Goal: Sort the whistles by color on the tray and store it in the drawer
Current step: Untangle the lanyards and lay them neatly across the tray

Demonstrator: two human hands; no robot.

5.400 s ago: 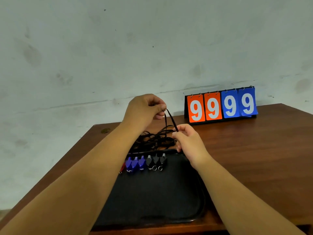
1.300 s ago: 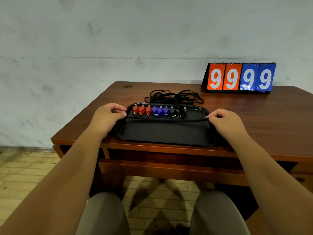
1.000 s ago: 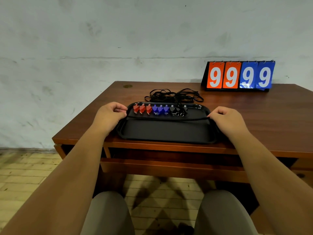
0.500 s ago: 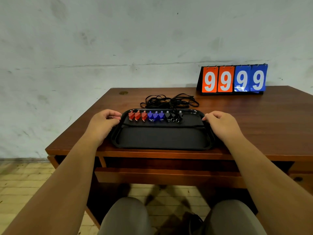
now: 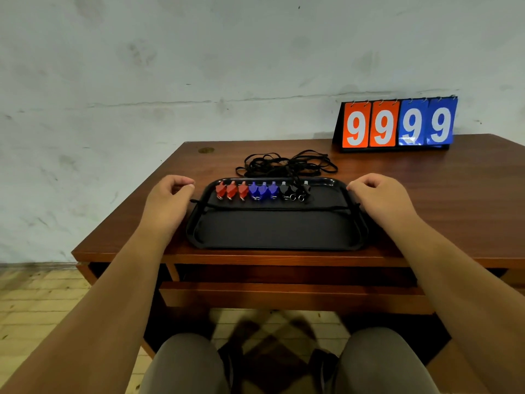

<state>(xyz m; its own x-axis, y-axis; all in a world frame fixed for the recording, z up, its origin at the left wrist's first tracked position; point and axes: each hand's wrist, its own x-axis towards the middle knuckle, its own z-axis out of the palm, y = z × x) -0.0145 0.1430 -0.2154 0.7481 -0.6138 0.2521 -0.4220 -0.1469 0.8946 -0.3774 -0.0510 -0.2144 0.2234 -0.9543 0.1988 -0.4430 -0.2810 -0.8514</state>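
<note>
Since the frame some five seconds back, our hands have left the tangle of cords [image 5: 287,164] and dropped to the two short sides of the tray [image 5: 272,231]; over the last half second they have barely shifted.

Our left hand [image 5: 167,203] lies on the desk [image 5: 454,194] just beside the tray's left rim, fingers loosely curled with nothing seen between them. Our right hand [image 5: 380,197] sits at the tray's far right corner, fingers curled in; we cannot tell whether they pinch the rim or only rest against it.

The tray lies along the desk's near edge, left of its middle. Along the tray's far edge the whistles stand in one row, sorted: three red whistles [image 5: 231,190] at the left, three blue whistles [image 5: 262,190] beside them, then three black whistles [image 5: 294,191]. One thin black string [image 5: 272,208] stretches across the tray from side to side, just nearer to us than the row. The cords lie heaped on the desk just beyond the tray's far edge.

At the desk's far edge, toward the right, a flip scoreboard [image 5: 397,125] shows 9 9 9 9, two cards orange and two blue. Under the near edge we see the drawer [image 5: 284,294] front, and our knees below it.
</note>
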